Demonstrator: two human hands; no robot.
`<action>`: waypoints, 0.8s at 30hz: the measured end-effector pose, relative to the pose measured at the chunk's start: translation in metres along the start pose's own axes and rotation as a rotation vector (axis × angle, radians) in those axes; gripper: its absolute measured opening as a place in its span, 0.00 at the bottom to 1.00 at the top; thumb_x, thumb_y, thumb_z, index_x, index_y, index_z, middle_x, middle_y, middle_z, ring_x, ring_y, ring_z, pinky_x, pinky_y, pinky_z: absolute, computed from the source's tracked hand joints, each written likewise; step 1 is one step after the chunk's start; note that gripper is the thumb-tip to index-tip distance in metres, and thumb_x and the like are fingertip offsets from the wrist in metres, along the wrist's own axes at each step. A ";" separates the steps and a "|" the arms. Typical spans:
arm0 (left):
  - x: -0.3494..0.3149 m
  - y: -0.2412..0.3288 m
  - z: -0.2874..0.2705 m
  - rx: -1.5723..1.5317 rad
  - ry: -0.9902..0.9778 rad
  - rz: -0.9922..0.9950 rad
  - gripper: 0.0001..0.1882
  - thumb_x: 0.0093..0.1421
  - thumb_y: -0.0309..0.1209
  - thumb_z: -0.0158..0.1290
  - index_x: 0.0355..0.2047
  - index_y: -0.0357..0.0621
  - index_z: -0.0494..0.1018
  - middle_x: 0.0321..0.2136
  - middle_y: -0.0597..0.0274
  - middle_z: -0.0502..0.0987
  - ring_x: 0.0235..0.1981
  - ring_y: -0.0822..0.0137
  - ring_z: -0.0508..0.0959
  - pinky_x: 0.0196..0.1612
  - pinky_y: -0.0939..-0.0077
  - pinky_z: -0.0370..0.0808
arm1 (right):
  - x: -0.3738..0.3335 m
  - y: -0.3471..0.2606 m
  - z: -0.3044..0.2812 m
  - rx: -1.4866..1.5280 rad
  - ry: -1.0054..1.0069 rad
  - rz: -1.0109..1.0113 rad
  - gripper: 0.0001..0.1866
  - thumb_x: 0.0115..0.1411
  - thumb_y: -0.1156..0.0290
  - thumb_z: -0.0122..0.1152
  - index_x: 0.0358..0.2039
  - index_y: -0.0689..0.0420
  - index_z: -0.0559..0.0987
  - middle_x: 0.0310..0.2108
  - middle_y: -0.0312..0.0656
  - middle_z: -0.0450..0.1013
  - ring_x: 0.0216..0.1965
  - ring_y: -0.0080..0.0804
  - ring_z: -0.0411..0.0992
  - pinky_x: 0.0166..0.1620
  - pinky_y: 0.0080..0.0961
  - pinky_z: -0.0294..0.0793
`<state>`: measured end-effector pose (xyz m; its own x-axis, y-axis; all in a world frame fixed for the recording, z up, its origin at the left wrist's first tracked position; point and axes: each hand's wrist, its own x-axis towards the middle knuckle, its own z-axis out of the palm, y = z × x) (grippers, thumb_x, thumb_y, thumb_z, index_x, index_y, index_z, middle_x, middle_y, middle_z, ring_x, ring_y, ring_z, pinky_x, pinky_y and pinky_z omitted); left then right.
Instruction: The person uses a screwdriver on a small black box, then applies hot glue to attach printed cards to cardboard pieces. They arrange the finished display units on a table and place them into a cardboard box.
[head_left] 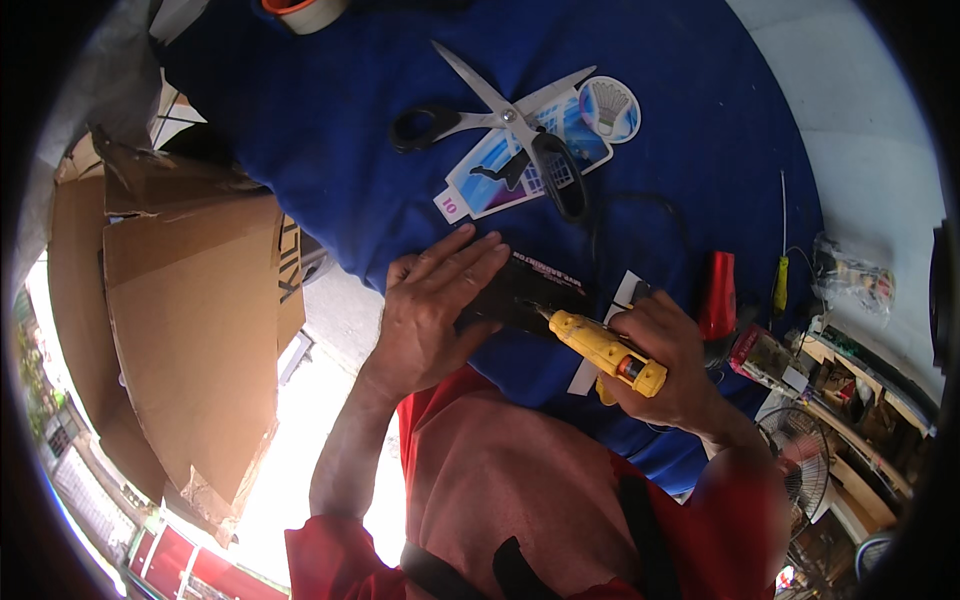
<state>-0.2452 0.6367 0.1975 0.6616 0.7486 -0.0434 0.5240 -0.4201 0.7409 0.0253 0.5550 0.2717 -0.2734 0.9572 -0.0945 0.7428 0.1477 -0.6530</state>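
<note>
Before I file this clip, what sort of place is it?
Probably a makeshift workshop: a yellow glue gun in the right hand, black-handled scissors, and a slim screwdriver nearby.

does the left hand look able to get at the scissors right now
Likely yes: the left hand lies on the black piece, the scissors lie beyond it, partly over a card, with only that and blue cloth between. It would need to lift off first.
</note>
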 end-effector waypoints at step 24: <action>0.000 -0.001 0.001 -0.017 0.016 0.001 0.47 0.40 0.30 0.74 0.65 0.51 0.71 0.65 0.64 0.73 0.69 0.59 0.67 0.61 0.60 0.61 | -0.013 -0.028 -0.013 -0.185 -0.065 0.098 0.18 0.44 0.68 0.71 0.37 0.56 0.78 0.30 0.42 0.71 0.30 0.45 0.67 0.31 0.39 0.68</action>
<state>-0.2453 0.6364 0.1961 0.6532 0.7565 -0.0320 0.5139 -0.4120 0.7525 0.0161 0.5413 0.3006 -0.2291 0.9520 -0.2028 0.8657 0.1041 -0.4896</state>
